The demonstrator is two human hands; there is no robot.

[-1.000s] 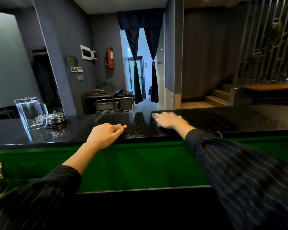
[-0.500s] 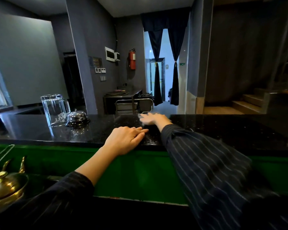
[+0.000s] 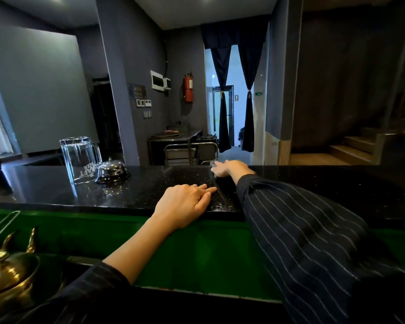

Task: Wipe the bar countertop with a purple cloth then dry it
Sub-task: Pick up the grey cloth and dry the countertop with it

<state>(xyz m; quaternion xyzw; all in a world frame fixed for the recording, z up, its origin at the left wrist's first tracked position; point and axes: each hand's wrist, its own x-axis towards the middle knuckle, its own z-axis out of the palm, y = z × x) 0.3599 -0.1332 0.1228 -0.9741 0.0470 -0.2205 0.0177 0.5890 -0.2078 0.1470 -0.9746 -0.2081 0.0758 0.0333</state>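
Note:
The black speckled bar countertop point(image 3: 56, 192) runs across the view above a green front panel. My right hand point(image 3: 229, 168) reaches to the counter's far edge and presses down on a dark cloth point(image 3: 212, 164); only a sliver of the cloth shows at the fingertips, and its colour is hard to tell. A wet-looking streak point(image 3: 222, 195) runs from that hand back toward me. Resting flat on the near edge is my left hand point(image 3: 185, 204), fingers together and holding nothing.
An upturned glass beer mug point(image 3: 80, 160) and a chrome call bell point(image 3: 111, 170) stand on the counter to the left. A brass pot point(image 3: 7, 277) sits below at the lower left. Beyond the counter are a metal cart point(image 3: 185, 150), a curtained doorway and stairs.
My right hand has slid leftward and out to the far edge of the counter with the cloth. The left hand has stayed on the near edge. The view has swung left.

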